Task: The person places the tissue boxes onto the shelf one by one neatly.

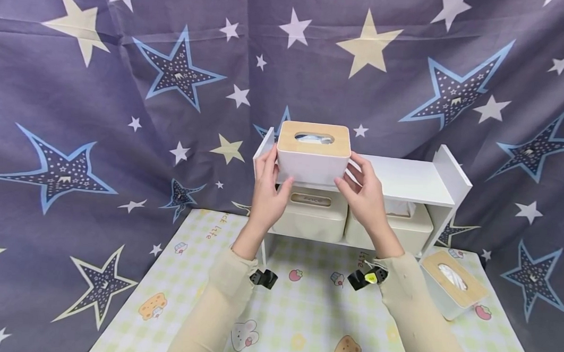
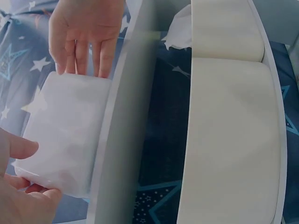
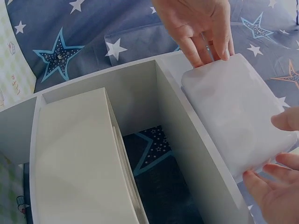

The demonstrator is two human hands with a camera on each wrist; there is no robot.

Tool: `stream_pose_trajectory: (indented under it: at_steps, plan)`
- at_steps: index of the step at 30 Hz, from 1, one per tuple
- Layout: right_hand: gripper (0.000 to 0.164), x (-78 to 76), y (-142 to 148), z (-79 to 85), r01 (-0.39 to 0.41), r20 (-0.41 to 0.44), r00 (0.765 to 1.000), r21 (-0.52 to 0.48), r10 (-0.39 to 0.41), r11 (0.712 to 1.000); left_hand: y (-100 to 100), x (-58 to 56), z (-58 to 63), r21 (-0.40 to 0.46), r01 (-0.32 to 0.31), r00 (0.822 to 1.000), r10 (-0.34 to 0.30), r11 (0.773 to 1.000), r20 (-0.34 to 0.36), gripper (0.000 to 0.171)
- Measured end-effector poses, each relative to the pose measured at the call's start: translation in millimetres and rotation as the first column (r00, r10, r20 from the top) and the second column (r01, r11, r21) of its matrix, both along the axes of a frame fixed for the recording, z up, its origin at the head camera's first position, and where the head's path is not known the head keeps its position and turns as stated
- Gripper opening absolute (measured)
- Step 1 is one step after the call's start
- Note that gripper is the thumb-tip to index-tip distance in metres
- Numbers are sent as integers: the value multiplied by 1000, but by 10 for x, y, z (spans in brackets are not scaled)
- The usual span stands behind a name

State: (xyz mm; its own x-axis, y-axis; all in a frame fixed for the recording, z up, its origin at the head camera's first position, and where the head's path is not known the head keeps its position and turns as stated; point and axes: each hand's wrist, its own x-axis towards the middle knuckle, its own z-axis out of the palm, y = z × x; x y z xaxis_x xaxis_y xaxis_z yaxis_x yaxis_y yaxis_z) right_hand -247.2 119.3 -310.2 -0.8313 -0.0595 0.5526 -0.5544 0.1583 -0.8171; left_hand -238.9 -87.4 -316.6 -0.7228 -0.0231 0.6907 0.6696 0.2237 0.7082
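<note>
A white tissue box (image 1: 306, 164) with a light wooden lid and an oval slot sits between my two hands at the left end of the shelf's top board. My left hand (image 1: 268, 194) grips its left end, thumb toward the front and fingers along the side. At the opposite end my right hand (image 1: 368, 196) holds it the same way. From the left wrist view, the box's plain white face (image 2: 65, 135) shows between both hands. The right wrist view has it at the outer edge of the shelf, with the right hand's fingertips (image 3: 254, 179) against one end.
Below on the white shelf (image 1: 406, 180) stand two cream tissue boxes, left (image 1: 310, 217) and right (image 1: 404, 225). Another wooden-lidded tissue box (image 1: 453, 283) leans right of the shelf on the checked tablecloth (image 1: 294, 315). Upright end panels (image 1: 453, 171) border the top board. A starry curtain (image 1: 193, 139) hangs behind.
</note>
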Motion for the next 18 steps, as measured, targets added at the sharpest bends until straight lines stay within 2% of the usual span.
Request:
stream_pose_trajectory:
  at_steps: [8,18]
  plan:
    - [62,-30,-7,42,-6,23,1000,4,6,1000,19,-51,-4,5,-6,1000,6,1000,26,73]
    - [63,-45,6,48,-3,57,998,39,0,999,13,-87,28,-60,-46,997,49,997,52,73]
